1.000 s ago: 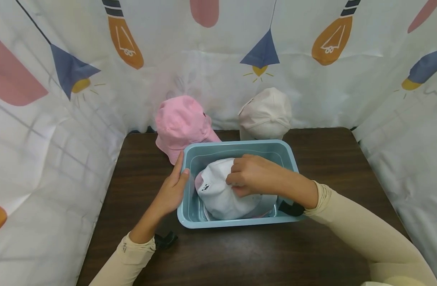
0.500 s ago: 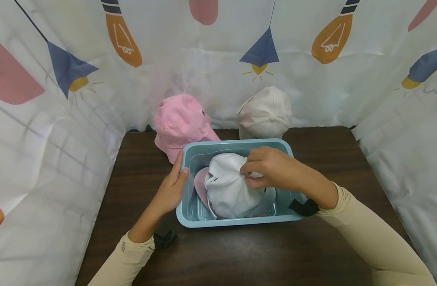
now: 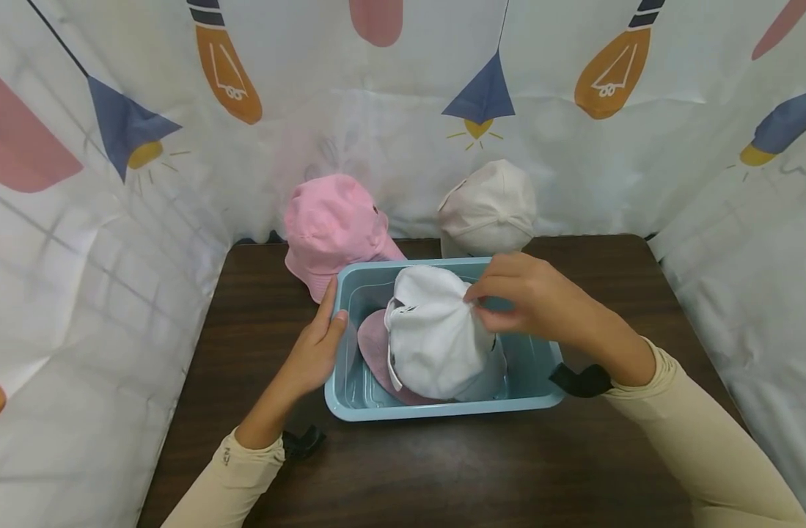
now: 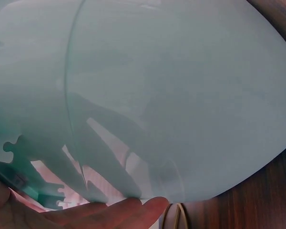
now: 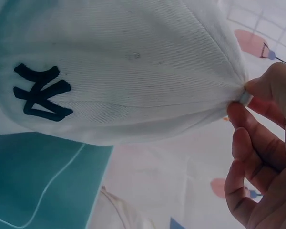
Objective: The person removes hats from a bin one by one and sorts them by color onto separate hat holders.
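My right hand [image 3: 531,301] pinches the top of a white baseball cap [image 3: 436,334] between thumb and fingertips, pulling its crown to a point. Dark stitched letters [image 5: 43,93] show on the cap in the right wrist view. The cap is over a light blue plastic basin [image 3: 442,412], overlapping a dusty pink cap brim [image 3: 376,348] inside it. At the basin's left side, my left hand [image 3: 313,352] holds the rim, thumb at the edge. In the left wrist view its fingers [image 4: 128,210] lie along the basin's outer wall.
Behind the basin stand a bright pink cap [image 3: 333,227] on the left and a cream cap [image 3: 491,213] on the right. Everything rests on a dark wooden table [image 3: 442,469]. A white printed curtain [image 3: 389,132] hangs around the back and sides.
My right hand has moved right and away from me, drawing the white cap's top along and uncovering more of the pink brim. The left hand has stayed on the basin.
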### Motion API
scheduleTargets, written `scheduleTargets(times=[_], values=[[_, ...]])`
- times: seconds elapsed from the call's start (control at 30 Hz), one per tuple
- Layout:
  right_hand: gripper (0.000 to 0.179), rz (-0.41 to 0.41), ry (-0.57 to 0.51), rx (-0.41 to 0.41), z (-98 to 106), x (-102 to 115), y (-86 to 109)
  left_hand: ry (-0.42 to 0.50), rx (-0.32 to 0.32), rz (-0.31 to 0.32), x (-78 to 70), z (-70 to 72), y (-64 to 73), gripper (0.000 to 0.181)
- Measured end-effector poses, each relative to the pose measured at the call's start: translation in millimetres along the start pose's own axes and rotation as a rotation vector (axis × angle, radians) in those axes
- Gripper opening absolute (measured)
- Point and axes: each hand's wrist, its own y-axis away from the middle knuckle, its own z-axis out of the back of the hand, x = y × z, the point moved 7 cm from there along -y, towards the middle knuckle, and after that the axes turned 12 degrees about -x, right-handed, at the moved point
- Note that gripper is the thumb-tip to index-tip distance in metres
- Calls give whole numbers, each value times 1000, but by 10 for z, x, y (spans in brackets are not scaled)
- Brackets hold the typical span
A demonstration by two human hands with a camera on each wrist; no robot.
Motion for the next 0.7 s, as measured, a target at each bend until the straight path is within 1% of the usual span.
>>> scheduleTargets(times=[0.13, 0.33, 0.57, 0.7], values=[[19, -21, 13, -45, 127, 13, -42, -4, -2, -2, -5, 0, -1, 63], [11, 19, 102, -150, 357, 60, -145, -5, -2, 5, 3, -5, -7, 62], [10, -87, 132, -236, 634, 37, -257, -13, -7, -6, -15, 3, -10, 63], [10, -102, 172, -250, 761, 21, -327, -13, -8, -9, -9, 9, -10, 63]])
